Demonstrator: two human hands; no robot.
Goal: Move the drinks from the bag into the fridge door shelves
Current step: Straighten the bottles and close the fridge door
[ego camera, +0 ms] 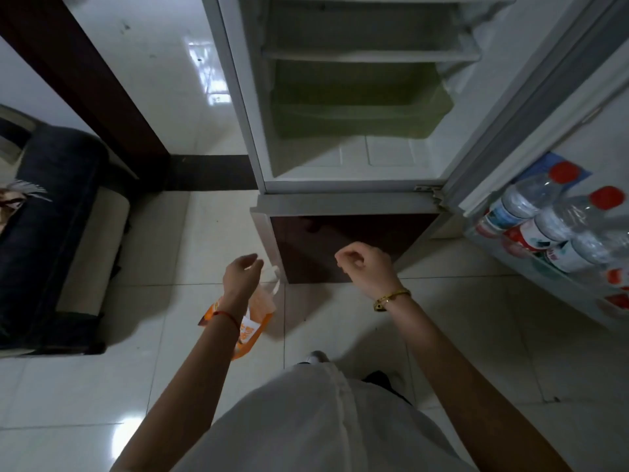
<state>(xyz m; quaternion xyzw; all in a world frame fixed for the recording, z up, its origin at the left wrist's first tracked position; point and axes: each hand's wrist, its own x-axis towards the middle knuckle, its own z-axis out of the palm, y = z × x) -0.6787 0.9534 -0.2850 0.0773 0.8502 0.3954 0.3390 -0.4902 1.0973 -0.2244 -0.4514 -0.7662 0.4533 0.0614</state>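
An orange and white bag (253, 323) stands on the tiled floor just left of the fridge, one white handle sticking up. My left hand (242, 272) hovers right above it, fingers loosely curled and holding nothing that I can see. My right hand (366, 264) hangs empty in front of the fridge's dark lower door (340, 240), fingers loosely curled. On the open door at the right, a shelf (544, 272) holds several clear water bottles (561, 216) with red caps and red and white labels. The inside of the bag is hidden by my left wrist.
The upper fridge compartment (357, 97) is open, with bare white shelves and a green drawer (360, 107). A dark sofa (51, 212) fills the left edge, with a brown door frame (88, 69) behind it. My legs in white clothing are at the bottom.
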